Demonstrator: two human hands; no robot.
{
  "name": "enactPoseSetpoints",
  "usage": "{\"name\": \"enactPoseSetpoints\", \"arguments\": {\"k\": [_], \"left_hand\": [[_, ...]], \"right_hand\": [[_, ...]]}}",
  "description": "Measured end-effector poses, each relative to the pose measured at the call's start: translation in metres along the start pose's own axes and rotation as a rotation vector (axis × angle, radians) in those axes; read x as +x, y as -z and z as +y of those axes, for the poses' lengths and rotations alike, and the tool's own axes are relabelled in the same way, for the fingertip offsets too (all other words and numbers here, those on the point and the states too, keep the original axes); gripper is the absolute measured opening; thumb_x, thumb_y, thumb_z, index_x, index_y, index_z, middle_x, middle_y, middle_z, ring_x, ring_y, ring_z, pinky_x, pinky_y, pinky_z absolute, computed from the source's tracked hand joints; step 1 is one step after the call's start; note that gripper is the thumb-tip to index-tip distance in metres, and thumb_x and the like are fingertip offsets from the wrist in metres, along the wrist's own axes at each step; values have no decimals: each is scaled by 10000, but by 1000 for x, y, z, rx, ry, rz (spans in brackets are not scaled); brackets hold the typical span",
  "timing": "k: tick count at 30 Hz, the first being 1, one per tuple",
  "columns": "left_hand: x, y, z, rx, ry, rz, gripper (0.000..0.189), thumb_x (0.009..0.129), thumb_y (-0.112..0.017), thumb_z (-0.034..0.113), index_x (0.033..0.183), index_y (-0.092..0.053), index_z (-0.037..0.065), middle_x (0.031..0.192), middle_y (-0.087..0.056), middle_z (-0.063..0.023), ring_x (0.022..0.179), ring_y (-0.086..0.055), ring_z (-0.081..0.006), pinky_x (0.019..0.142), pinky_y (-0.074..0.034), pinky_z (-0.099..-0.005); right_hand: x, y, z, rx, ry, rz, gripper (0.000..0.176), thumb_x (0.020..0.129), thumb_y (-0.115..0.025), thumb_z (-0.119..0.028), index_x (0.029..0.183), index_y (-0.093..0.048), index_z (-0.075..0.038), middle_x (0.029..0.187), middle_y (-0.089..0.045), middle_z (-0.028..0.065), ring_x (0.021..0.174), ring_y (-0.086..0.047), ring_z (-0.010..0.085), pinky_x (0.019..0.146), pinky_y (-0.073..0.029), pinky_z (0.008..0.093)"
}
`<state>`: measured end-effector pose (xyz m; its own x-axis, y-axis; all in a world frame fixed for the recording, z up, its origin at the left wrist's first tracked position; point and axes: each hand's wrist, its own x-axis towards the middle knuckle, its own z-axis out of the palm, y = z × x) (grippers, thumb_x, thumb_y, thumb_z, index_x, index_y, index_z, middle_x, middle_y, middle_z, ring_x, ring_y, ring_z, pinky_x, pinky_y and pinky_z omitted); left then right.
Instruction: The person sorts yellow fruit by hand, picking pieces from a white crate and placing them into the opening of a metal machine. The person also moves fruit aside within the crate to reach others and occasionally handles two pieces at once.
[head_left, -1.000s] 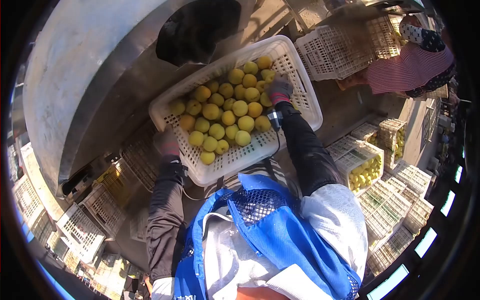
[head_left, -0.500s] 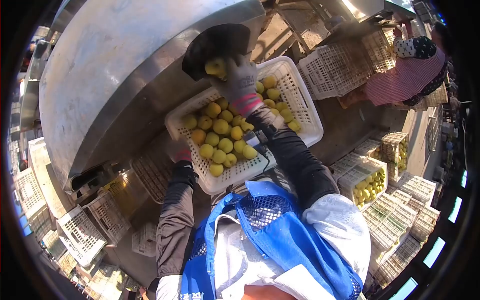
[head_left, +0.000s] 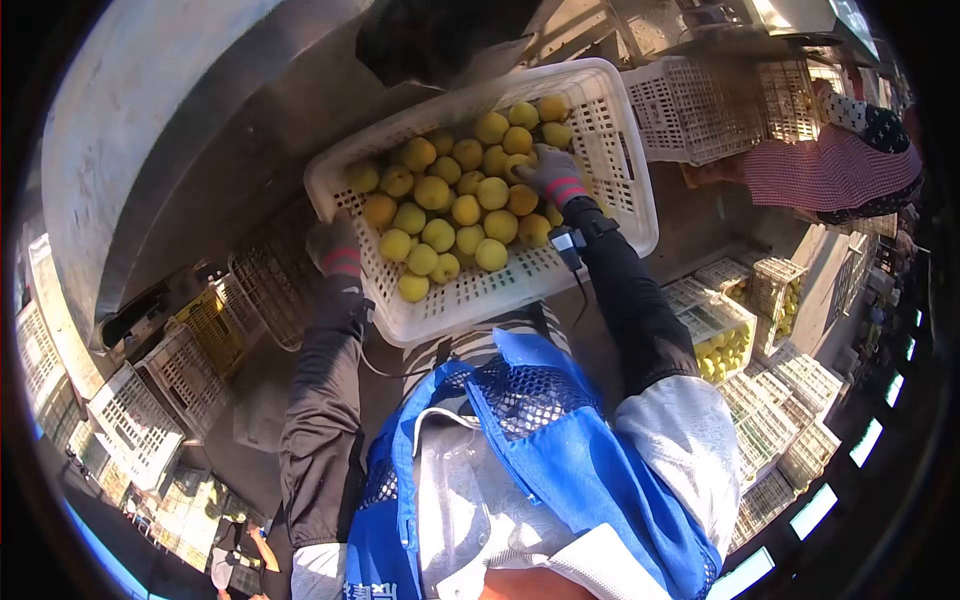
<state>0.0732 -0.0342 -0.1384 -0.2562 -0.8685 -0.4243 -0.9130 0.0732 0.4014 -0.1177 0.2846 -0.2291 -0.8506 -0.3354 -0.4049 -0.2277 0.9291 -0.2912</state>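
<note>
A white plastic crate (head_left: 470, 318) stands in front of my body, with many round yellow fruits (head_left: 465, 209) in it. My right hand (head_left: 550, 175), in a grey glove with pink bands, is inside the crate at the right of the pile, its fingers curled round a yellow fruit (head_left: 517, 167). At the crate's left edge is my left hand (head_left: 335, 243), also gloved, its fingers wrapped on the rim. A black chute opening (head_left: 430, 45) hangs beyond the crate, below the large metal surface (head_left: 150, 120).
Stacked white crates (head_left: 690, 110) stand at the upper right beside a co-worker in a checked garment (head_left: 830, 175). More crates, one with yellow fruits (head_left: 722, 350), are at the lower right. A yellow crate (head_left: 212, 330) and white crates (head_left: 135, 425) stand on the left.
My right hand has come down from the black opening, where it held a fruit, into the crate. My left hand is now at the crate's left rim. The view has shifted.
</note>
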Motion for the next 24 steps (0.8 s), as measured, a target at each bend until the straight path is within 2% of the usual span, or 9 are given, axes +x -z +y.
{"name": "enactPoseSetpoints", "arguments": {"k": [4, 6, 7, 9, 10, 12, 15, 19, 24], "left_hand": [[8, -5, -6, -2, 5, 2, 489, 794, -675, 371, 945, -712, -93, 902, -718, -282, 853, -728, -377, 776, -559, -465], [11, -8, -9, 22, -9, 5, 475, 795, -670, 361, 934, -712, -92, 886, -721, -272, 839, -731, -374, 758, -564, -461], [9, -9, -11, 16, -14, 5, 475, 795, -670, 361, 934, -712, -92, 886, -721, -272, 839, -731, -374, 758, -564, -461], [9, -7, -9, 56, 1, 1, 510, 795, -626, 379, 1008, -720, -75, 939, -723, -270, 902, -720, -395, 825, -569, -462], [11, -8, -12, 44, -6, 9, 510, 795, -626, 379, 1008, -720, -75, 939, -723, -270, 902, -720, -395, 825, -569, -462], [15, -15, -17, -25, -4, 0, 495, 795, -619, 366, 990, -721, -77, 928, -715, -284, 898, -712, -419, 823, -562, -478], [8, -8, -10, 26, -95, 15, 466, 785, -659, 341, 980, -717, -78, 919, -720, -275, 895, -721, -394, 796, -566, -475], [17, -18, -21, 113, -115, 55, 484, 774, -659, 361, 987, -718, -70, 975, -708, -293, 971, -692, -427, 849, -546, -500], [2, -6, -6, 64, -74, 50, 508, 776, -658, 380, 1018, -713, -63, 1015, -702, -297, 995, -683, -435, 868, -542, -502]], "right_hand": [[8, -10, -23, -285, -5, -64, 670, 765, -718, -538, 1240, -617, -77, 1193, -666, 141, 1126, -616, 319, 981, -461, 468], [19, -4, -28, -282, -47, -334, 689, 743, -727, -539, 1243, -608, -80, 1218, -649, 144, 1159, -600, 308, 978, -463, 459], [12, -1, -26, -283, -49, -326, 689, 743, -727, -539, 1243, -608, -80, 1218, -649, 144, 1159, -600, 308, 978, -463, 459], [-6, 3, -24, -48, 26, 25, 652, 708, -778, -480, 1196, -633, -73, 1166, -657, 146, 1121, -617, 310, 941, -492, 444], [-14, 6, -28, -49, 33, 40, 652, 708, -778, -480, 1196, -633, -73, 1166, -657, 146, 1121, -617, 310, 941, -492, 444], [-33, 28, -40, 558, 236, 382, 610, 676, -832, -333, 1170, -633, -36, 1121, -653, 146, 1081, -626, 314, 934, -508, 420], [-58, 81, -88, 854, 334, 575, 619, 649, -856, -208, 1182, -616, -5, 1111, -646, 154, 1045, -630, 315, 951, -505, 398], [-55, 124, -136, 917, 405, 639, 628, 664, -844, -179, 1211, -600, 10, 1137, -636, 158, 1043, -628, 306, 950, -506, 386], [-21, 131, -167, 1040, 511, 709, 620, 736, -807, -171, 1277, -575, 25, 1231, -627, 192, 1174, -590, 330, 1000, -481, 399]]}}
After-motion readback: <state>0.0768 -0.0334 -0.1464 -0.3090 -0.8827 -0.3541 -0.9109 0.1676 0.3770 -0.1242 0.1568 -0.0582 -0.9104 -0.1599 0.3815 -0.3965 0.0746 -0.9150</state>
